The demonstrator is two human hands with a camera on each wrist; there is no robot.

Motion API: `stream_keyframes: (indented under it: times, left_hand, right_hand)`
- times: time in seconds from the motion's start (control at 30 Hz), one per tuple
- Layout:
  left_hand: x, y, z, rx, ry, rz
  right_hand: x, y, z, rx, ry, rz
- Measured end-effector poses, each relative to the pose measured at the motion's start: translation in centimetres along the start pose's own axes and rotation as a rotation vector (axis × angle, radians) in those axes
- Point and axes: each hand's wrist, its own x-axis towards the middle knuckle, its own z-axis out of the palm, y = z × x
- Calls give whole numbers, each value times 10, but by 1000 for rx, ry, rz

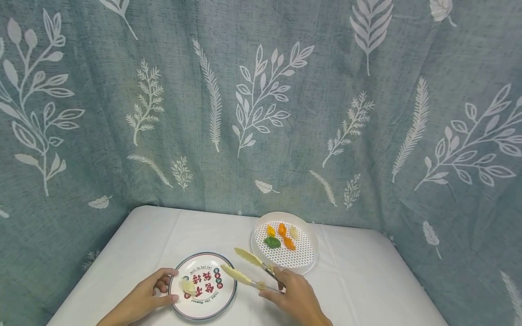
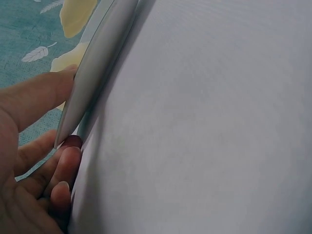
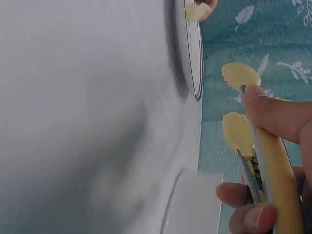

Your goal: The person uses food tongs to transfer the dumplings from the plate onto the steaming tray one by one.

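Observation:
My left hand (image 1: 140, 294) grips the left rim of a round white plate (image 1: 216, 310) with a dark blue edge and printed characters. In the left wrist view its thumb and fingers (image 2: 68, 165) meet the plate's rim (image 2: 100, 63). A small pale yellow piece (image 1: 188, 286) lies on the plate's left part. My right hand (image 1: 295, 294) holds metal tongs (image 1: 261, 285) with pale yellow scalloped heads. The tongs' heads stand apart with nothing between them, near the plate's right rim. In the right wrist view, thumb and fingers wrap the tongs' yellow handle (image 3: 278, 180).
A round white perforated tray (image 1: 299, 258) stands beyond the right hand. On it lie a green piece (image 1: 272, 242), a yellow piece (image 1: 271, 231), orange pieces (image 1: 289, 243) and a pale piece (image 1: 294, 232). A leaf-patterned teal curtain (image 1: 261, 172) borders the white table (image 1: 350, 271).

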Motion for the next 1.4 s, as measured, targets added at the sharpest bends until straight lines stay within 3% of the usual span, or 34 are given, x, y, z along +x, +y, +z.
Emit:
stream_keyframes:
  times: [0.47,0.73,1.13,1.4]
  left_hand:
    - [2,-1,1,-5,1,-7]
    - [0,-1,1,6,6,5]
    - [1,0,-1,14,-5,12]
    - [2,1,1,-10,25,-46]
  right_hand:
    - [-10,-30,26,70,-146,-89]
    - [-10,-42,36,83,-209,-24]
    - [-10,-50,45,70,-193,-61]
    - [-9,-53,54,30,-169,-95]
